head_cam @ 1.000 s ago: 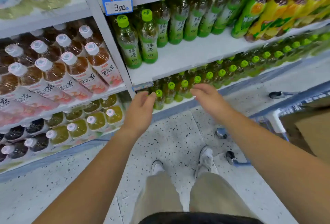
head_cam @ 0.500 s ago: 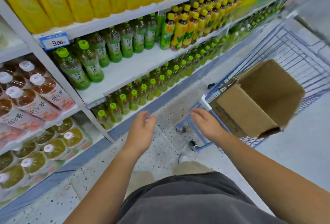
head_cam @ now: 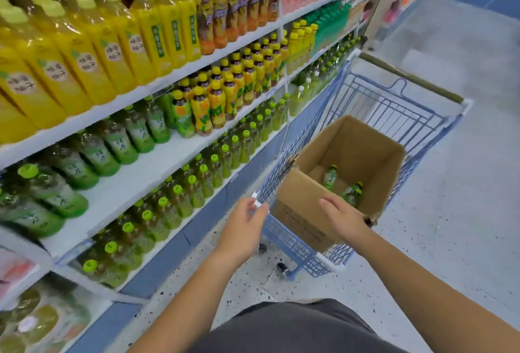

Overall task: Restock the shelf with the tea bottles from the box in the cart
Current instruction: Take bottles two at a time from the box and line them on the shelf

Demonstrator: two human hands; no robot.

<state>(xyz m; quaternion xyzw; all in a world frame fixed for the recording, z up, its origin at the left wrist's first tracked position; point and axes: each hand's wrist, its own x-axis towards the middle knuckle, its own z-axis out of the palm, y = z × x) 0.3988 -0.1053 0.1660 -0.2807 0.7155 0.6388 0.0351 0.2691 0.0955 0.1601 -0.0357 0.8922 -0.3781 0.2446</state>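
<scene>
Two green tea bottles lie in the open cardboard box (head_cam: 299, 213), which sits in the blue wire cart (head_cam: 394, 105). First bottle (head_cam: 329, 177): long axis tilted, green cap up and toward the box's far wall. Second bottle (head_cam: 352, 193): just beside it, cap the same way, lower end hidden behind the right hand (head_cam: 342, 219). Right hand over the box's near edge, fingers relaxed and straight, holding nothing. Left hand (head_cam: 243, 230) at the cart's near corner, fingers loosely spread, empty; contact with the cart cannot be told. Shelf (head_cam: 135, 181) to the left shows a bare patch among matching shelved bottles (head_cam: 70, 167).
</scene>
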